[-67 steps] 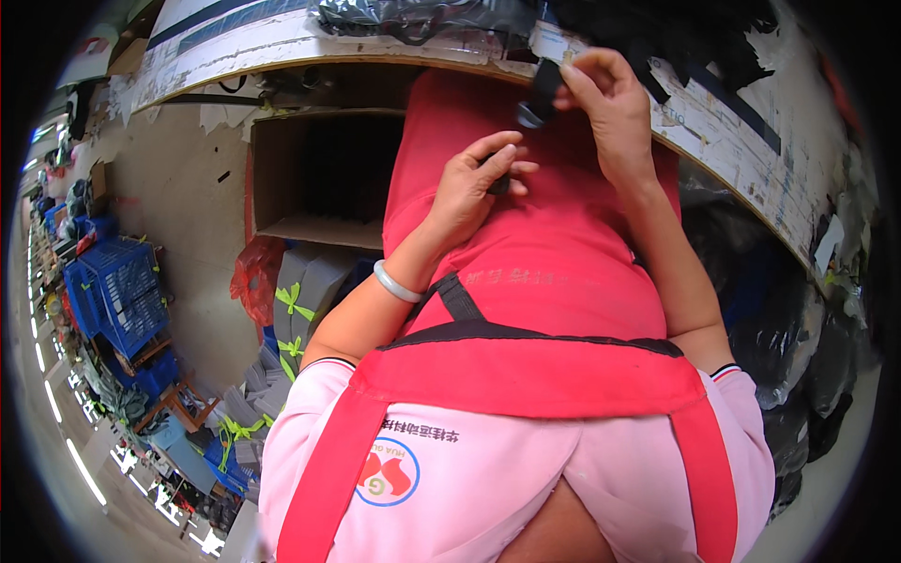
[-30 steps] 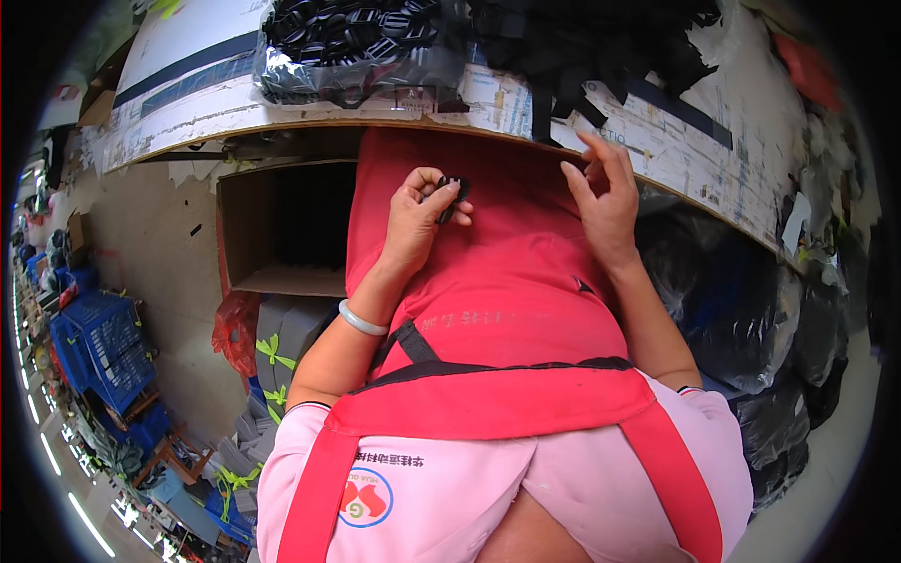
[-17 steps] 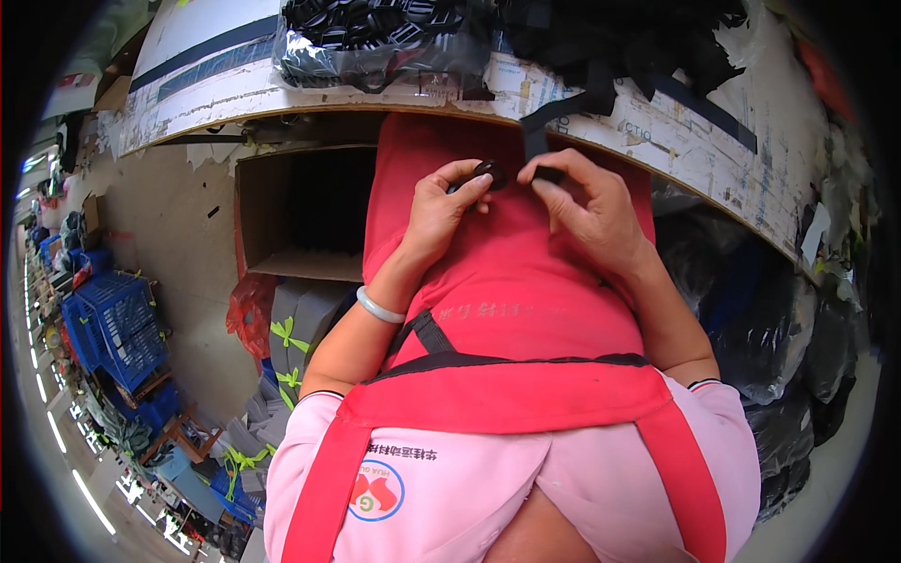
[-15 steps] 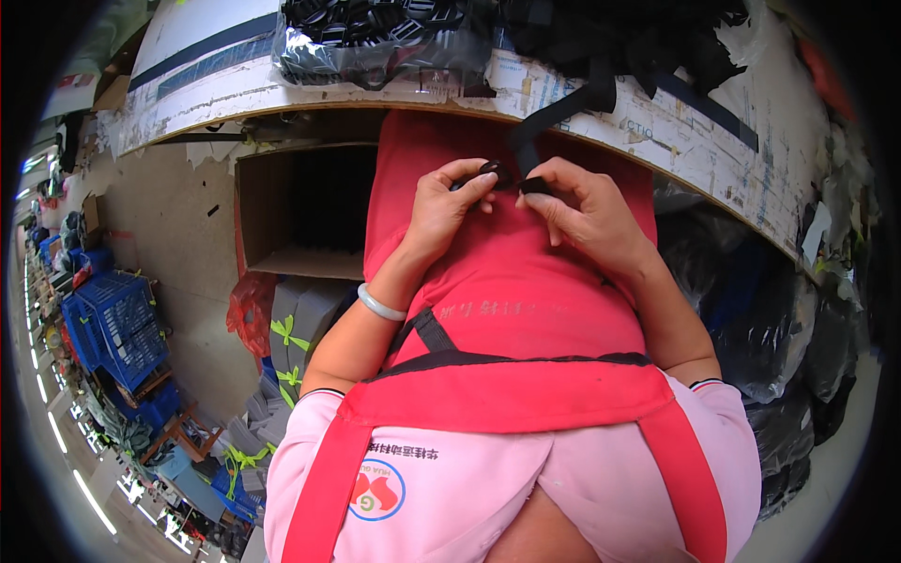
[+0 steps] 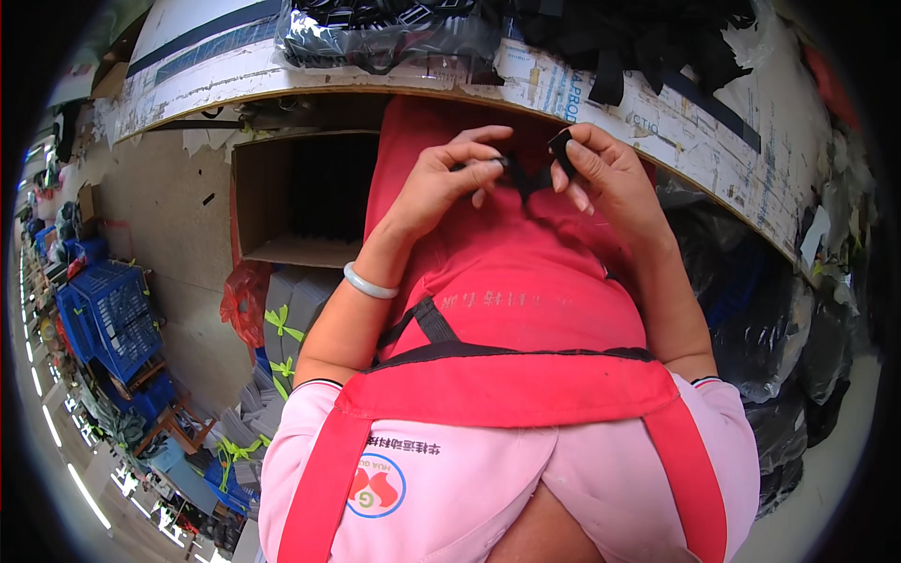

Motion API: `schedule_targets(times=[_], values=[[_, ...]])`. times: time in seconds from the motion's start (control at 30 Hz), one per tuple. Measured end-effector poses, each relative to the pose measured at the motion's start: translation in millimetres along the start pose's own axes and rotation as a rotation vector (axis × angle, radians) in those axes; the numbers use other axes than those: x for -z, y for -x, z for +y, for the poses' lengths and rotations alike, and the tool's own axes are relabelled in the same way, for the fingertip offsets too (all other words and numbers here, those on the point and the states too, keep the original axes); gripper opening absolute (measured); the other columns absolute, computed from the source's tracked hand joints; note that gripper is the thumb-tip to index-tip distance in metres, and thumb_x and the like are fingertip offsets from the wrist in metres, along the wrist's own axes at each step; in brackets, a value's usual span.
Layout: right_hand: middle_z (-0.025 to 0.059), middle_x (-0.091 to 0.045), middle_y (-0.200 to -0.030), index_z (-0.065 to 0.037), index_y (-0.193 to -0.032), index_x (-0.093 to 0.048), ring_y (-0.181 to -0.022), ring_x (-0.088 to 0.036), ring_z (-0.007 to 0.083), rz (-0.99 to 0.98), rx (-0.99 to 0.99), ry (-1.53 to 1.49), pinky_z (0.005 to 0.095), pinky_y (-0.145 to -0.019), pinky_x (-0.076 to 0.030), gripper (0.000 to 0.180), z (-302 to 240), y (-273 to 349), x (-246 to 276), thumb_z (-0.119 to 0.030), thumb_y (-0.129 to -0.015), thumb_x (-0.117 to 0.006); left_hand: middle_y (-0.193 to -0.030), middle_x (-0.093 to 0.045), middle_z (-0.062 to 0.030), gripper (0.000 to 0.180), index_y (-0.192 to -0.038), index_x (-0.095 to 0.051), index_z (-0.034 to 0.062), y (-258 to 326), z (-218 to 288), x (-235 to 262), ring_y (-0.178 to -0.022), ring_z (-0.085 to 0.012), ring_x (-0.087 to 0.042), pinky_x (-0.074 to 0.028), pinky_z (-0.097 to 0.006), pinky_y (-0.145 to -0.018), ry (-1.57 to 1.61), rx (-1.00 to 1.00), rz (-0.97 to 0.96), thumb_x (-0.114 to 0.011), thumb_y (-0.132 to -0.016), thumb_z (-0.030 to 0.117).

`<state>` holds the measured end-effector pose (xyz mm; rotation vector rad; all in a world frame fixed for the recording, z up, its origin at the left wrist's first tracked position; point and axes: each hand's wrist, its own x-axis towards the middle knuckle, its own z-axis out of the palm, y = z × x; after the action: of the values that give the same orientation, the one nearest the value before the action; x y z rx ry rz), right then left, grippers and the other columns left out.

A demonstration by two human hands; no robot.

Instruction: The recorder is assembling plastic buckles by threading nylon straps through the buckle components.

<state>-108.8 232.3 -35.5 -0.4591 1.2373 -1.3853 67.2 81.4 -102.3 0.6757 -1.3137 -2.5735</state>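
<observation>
Over my lap, my left hand [image 5: 455, 176] is closed in a pinch on a small black buckle [image 5: 502, 162], mostly hidden by the fingers. My right hand [image 5: 608, 174] grips the end of a black webbing strap [image 5: 560, 144] between thumb and forefinger. The strap dips between the two hands in front of the red apron [image 5: 507, 253]. Whether it passes through the buckle is hard to see.
Beyond my hands runs the worn white table edge [image 5: 526, 80]. A clear bag of black buckles [image 5: 385, 38] and a heap of black straps [image 5: 648, 42] lie on it. An open cardboard box [image 5: 305, 251] stands left of my lap; dark plastic bags [image 5: 765, 319] are at right.
My right hand has moved up and to the right with the strap end. The strap that ran down from the table now hangs between my hands. My left hand has shifted slightly away from me.
</observation>
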Motion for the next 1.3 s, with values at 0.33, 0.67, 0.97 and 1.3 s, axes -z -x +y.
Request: schedule_targets(times=[0.33, 0.67, 0.97, 1.3], values=[[0.0059, -0.063, -0.085, -0.012, -0.112, -0.062, -0.051, -0.045, 0.0073, -0.175, 0.121, -0.475, 0.0179, -0.050, -0.036, 0.018, -14.3, -5.3, 24.6, -0.019, -0.099, -0.051, -0.103, -0.065, -0.0097, 0.017, -0.094, -0.071, 0.0020, -9.9, -11.4, -31.3, -0.075, -0.0105, -0.060, -0.048, -0.024, -0.062, -0.403, -0.041, -0.567, -0.073, -0.083, 0.015], [0.0024, -0.064, -0.074, -0.003, -0.107, -0.064, -0.054, -0.054, 0.0035, 0.207, 0.004, 0.324, 0.0161, -0.048, -0.043, 0.019, 1.3, 2.7, 7.3, -0.014, -0.090, -0.065, -0.078, -0.065, -0.0034, 0.019, -0.098, -0.067, -0.0015, -2.3, -13.0, -24.5, -0.055, -0.0061, -0.055, -0.045, -0.020, -0.047, -0.070, 0.099, 0.046, -0.068, -0.088, 0.014], [0.0007, -0.060, -0.073, -0.003, -0.105, -0.060, -0.057, -0.054, 0.0043, 0.068, -0.068, 0.345, 0.0185, -0.050, -0.045, 0.018, 34.5, -9.4, -0.4, -0.018, -0.095, -0.059, -0.075, -0.064, -0.0030, 0.019, -0.102, -0.066, -0.0012, 3.2, -18.6, -29.2, -0.055, -0.0085, -0.057, -0.048, -0.023, -0.048, 0.044, 0.124, 0.115, -0.065, -0.091, 0.014], [0.0088, -0.064, -0.075, -0.002, -0.099, -0.052, -0.052, -0.059, 0.0092, -0.008, -0.132, 0.013, 0.0195, -0.044, -0.048, 0.019, 22.5, -5.3, -1.4, -0.021, -0.098, -0.053, -0.080, -0.062, -0.0021, 0.014, -0.095, -0.069, -0.0029, 2.1, -21.1, -25.3, -0.053, -0.0086, -0.057, -0.047, -0.022, -0.048, -0.175, -0.032, 0.157, -0.064, -0.090, 0.010]])
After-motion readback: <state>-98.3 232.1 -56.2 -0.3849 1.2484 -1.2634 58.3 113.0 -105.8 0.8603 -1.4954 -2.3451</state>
